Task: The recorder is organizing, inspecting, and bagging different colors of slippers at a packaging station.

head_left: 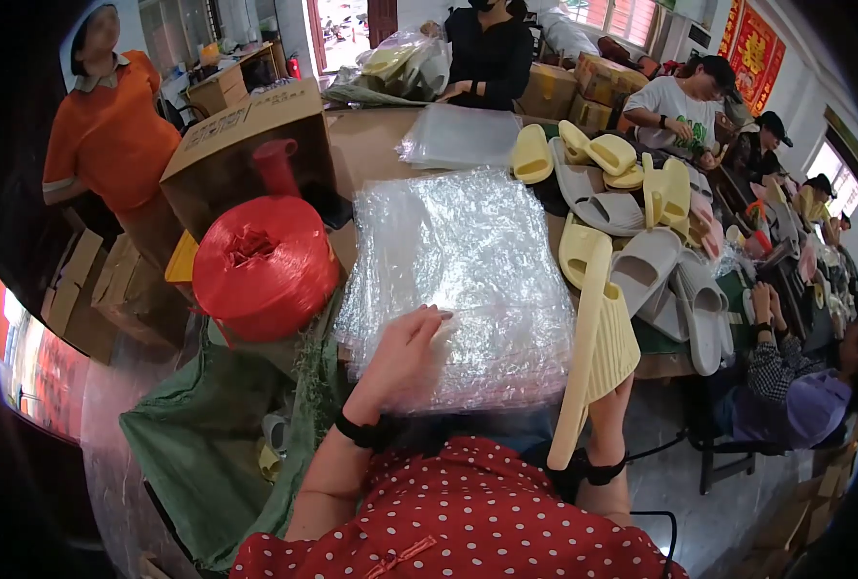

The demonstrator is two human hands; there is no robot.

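clear crinkled plastic bags (458,280) lie in a thick stack at the near edge of the worktop (371,145). the left hand (402,355) rests on the stack's near edge, fingers curled and pinching the top sheet. the right hand (610,398) grips a pale yellow slipper (595,347) by its lower end, sole outward, just beside the stack's right edge. a red twine spool (263,265) stands off the stack's left side. grey and yellow slippers (632,232) pile along the right edge.
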